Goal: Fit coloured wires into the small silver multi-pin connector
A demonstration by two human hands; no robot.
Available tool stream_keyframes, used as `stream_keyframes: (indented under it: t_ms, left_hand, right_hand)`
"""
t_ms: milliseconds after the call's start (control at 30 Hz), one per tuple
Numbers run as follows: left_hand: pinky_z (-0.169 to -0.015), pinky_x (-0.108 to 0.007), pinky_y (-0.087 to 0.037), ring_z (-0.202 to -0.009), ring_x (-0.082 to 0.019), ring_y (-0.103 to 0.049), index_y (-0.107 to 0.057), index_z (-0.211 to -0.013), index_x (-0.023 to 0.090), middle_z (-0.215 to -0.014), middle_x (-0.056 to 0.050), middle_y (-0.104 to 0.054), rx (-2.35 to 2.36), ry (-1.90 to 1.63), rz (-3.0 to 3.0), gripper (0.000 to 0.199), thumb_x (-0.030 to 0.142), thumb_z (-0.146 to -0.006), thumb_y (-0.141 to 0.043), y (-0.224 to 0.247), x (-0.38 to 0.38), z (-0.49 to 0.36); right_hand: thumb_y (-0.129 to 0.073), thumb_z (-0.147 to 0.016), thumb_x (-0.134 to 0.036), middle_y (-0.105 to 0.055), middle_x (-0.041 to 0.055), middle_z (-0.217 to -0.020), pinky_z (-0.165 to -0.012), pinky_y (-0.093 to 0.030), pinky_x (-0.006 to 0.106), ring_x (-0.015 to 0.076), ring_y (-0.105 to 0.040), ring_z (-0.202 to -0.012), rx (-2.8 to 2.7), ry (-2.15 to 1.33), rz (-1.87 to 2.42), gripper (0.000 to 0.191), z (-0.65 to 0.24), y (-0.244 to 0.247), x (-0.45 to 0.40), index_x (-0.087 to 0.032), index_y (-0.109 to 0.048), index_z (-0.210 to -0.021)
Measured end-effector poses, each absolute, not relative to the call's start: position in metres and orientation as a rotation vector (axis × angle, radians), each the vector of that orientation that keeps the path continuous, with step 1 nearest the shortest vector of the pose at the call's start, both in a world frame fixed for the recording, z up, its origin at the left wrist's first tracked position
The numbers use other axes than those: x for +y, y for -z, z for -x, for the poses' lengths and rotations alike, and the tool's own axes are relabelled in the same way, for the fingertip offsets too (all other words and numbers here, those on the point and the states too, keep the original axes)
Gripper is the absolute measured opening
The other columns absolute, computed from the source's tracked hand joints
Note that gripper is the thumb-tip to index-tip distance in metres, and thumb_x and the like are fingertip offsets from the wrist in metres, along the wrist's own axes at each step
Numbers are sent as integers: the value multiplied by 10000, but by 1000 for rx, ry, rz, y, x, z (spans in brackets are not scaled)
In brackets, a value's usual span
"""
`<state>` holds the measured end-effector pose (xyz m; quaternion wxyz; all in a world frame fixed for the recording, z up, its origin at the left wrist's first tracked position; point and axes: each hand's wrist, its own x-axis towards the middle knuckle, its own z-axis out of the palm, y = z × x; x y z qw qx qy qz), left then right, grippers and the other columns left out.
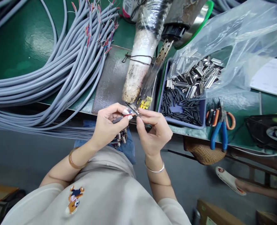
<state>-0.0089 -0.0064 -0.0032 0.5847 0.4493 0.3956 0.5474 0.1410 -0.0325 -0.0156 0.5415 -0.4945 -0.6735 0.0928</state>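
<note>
The left hand (107, 122) pinches a gray cable's (118, 119) colored wires against a D-sub connector (133, 109), which the right hand (155, 127) grips over the bench edge (84, 107). Connectors at the lap (121, 137) look wired; many stripped cables (68, 70) lack connectors.

We appear to be in a workshop for wiring. Across our green workbench (23, 59), grey cables (35, 82) with bared coloured wires (88, 31) lie around ten o'clock. A tray (185, 124) of metal plugs (198, 75) and black tubes (170, 100) sits between two and three; pliers (224, 132) lie at three; a cardboard box (219, 214) stands between four and five.
</note>
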Motion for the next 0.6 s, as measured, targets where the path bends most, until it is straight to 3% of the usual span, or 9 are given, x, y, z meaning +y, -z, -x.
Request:
stream_keyframes:
  t_ms: [600]
  left_hand:
    - [-527,-167,-499,-607,-68,-599,-678,-745,170,-782,-5,-697,935,-1268,-1064,166,210,-740,-838,4,0,9]
  right_hand:
    - [-752,-879,-114,-802,4,-999,-804,-635,353,186,-773,-932,-1648,-173,1168,160,-144,16,-25,-248,-669,-906]
